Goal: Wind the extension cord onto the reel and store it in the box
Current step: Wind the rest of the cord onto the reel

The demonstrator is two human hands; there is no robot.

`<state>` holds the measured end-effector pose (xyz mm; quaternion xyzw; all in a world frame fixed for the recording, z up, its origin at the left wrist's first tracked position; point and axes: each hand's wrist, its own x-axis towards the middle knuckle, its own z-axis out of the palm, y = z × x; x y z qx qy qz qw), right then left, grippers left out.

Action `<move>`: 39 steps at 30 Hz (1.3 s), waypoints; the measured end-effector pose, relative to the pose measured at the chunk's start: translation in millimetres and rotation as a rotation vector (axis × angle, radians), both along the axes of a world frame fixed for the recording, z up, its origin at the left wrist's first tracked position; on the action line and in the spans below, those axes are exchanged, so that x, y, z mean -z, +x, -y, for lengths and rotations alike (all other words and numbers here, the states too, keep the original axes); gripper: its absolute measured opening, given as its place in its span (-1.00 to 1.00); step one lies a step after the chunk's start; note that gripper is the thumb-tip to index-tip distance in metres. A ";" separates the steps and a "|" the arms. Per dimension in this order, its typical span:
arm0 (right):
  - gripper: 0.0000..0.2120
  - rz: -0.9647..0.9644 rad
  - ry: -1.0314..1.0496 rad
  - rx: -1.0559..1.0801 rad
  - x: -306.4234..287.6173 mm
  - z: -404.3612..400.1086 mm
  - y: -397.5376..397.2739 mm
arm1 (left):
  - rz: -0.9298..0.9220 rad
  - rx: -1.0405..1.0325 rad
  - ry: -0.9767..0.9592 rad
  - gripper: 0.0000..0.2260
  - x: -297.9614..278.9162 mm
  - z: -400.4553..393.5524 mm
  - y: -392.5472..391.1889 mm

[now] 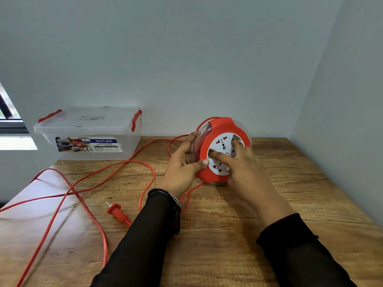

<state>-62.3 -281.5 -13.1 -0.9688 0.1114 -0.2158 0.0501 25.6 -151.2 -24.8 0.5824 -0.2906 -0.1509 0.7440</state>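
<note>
The fingers [222, 156] of the right hand [246, 172] lie almost straight, pressing on the white socket face. The left hand [183, 162] curls around the reel [219, 150], thumb on its red rim. The reel stands on the bench [228, 224]. It looks hard, smooth and light, so hold its rim. The cord [99, 172] is thin and floppy and may tangle. It runs off the picture's left edge. The plug [119, 213] lies near. The box [91, 133] has its lid on. The reel's back is hidden.

Red reel [222, 150] (white face), red cord [116, 168], wood-grain table [228, 235].
</note>
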 end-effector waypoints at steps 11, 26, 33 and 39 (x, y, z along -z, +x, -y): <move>-0.46 0.227 0.017 0.136 5.3 3.2 0.5 | 0.075 -0.044 0.006 -0.42 6.4 10.1 -9.7; -0.68 0.493 1.496 0.092 -7.0 -9.7 5.3 | 0.164 -0.098 0.039 -0.41 13.4 19.8 -18.8; -0.91 0.406 2.129 -0.155 -7.7 -8.0 6.5 | 0.175 -0.137 0.029 -0.42 12.4 17.0 -17.2; -0.85 0.420 2.202 -0.340 -15.4 -8.7 1.6 | 0.075 -0.137 -0.071 -0.48 8.8 17.3 -16.4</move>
